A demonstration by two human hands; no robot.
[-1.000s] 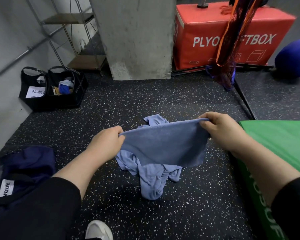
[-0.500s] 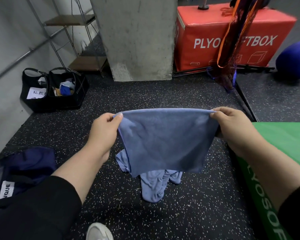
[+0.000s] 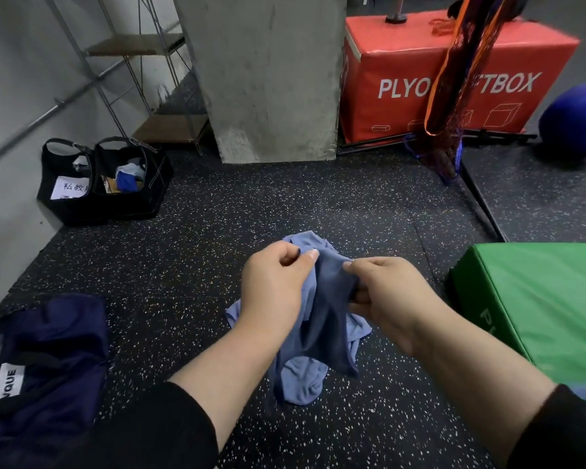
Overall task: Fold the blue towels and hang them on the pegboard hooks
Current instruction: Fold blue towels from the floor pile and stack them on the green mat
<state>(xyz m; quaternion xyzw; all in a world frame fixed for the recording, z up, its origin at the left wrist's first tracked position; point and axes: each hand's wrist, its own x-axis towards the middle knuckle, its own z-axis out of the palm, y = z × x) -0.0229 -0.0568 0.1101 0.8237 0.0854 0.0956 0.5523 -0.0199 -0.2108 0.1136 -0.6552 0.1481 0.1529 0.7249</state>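
flanking towel (image 3: 330,309): green mat (image 3: 538,299), navy bag (image 3: 48,350)

Gym, by every sign. Speckled black rubber floor (image 3: 197,272) underfoot. Red plyo soft box (image 3: 403,96) against concrete pillar (image 3: 271,76), green foam box (image 3: 538,299) at right. Blue exercise ball (image 3: 575,120) in far corner. Black bags (image 3: 99,184) by wall, wire shelf rack (image 3: 139,79) behind them.
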